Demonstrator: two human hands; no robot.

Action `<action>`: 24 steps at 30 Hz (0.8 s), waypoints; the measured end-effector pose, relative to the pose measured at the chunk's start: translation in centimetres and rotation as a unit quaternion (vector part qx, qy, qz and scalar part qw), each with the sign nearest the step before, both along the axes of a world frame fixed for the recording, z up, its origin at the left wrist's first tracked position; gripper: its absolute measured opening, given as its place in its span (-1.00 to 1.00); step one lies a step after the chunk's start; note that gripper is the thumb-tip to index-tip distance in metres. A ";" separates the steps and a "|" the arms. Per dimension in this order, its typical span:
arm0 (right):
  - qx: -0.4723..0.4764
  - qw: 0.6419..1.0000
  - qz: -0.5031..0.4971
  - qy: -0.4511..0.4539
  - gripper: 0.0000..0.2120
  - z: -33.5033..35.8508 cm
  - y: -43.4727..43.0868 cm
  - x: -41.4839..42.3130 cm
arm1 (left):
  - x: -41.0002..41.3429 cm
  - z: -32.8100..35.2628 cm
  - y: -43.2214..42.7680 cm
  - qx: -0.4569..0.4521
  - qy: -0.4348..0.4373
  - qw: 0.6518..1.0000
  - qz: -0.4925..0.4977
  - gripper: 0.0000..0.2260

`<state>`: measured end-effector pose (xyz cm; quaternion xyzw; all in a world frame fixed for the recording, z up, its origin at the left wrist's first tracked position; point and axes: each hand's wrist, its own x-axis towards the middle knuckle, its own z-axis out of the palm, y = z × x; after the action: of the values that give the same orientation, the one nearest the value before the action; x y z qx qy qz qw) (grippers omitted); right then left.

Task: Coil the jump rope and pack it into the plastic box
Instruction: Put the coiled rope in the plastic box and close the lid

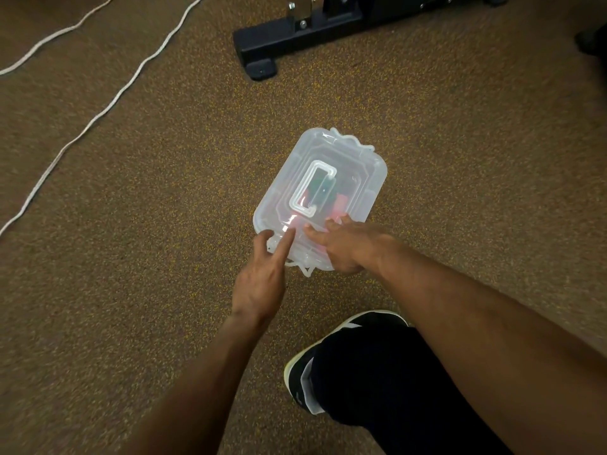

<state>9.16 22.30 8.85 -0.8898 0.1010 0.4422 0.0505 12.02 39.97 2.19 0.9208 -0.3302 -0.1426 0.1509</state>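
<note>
Left hand: index finger straight, pressing the near lid rim. Right hand: fingers spread, pressing the near corner. Plastic box sits under the fingertips on the carpet, lid on. Jump rope is inside, soft loops poking out at the near and far rims. Box looks light, thin and slick; probably best held by the side rims or lid handle.

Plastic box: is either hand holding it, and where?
Nothing gripped: left hand and right hand press straight fingers on the near end of the plastic box lid.
</note>
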 end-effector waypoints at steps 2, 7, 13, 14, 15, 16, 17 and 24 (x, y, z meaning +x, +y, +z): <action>-0.005 1.000 -0.003 -0.002 -0.18 -0.2 0.0 -0.1 | 0.7 0.3 -0.5 0.041 -0.027 0.998 -0.046 -0.29; -0.003 1.000 -0.004 -0.003 -0.18 -0.2 0.1 -0.1 | 2.0 0.3 -0.8 0.133 -0.133 0.972 -0.139 -0.33; 0.003 1.000 0.002 0.000 -0.21 0.3 0.2 -0.1 | 5.7 0.4 -1.7 0.173 -0.126 0.933 -0.290 -0.14; 0.003 1.000 0.002 0.003 -0.22 0.5 0.1 -0.1 | 6.4 0.4 -1.9 0.185 -0.118 0.924 -0.312 -0.14; 0.002 1.000 0.002 0.006 -0.23 0.7 0.1 -0.1 | 7.0 0.3 -2.1 0.189 -0.112 0.920 -0.325 -0.14; 0.001 1.000 0.003 0.008 -0.23 0.8 0.1 -0.1 | 7.4 0.3 -2.2 0.189 -0.107 0.918 -0.331 -0.15; 0.000 1.000 0.004 0.010 -0.24 0.7 0.0 0.0 | 7.6 0.2 -2.3 0.188 -0.104 0.918 -0.334 -0.16; -0.006 1.000 0.006 0.020 -0.19 0.1 0.1 0.6 | 8.8 1.4 -2.9 0.173 -0.153 0.902 -0.366 -0.26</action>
<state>9.73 22.40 8.97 -0.8818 0.0995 0.4592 0.0406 20.82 37.03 3.60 0.7572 -0.6332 -0.0996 -0.1258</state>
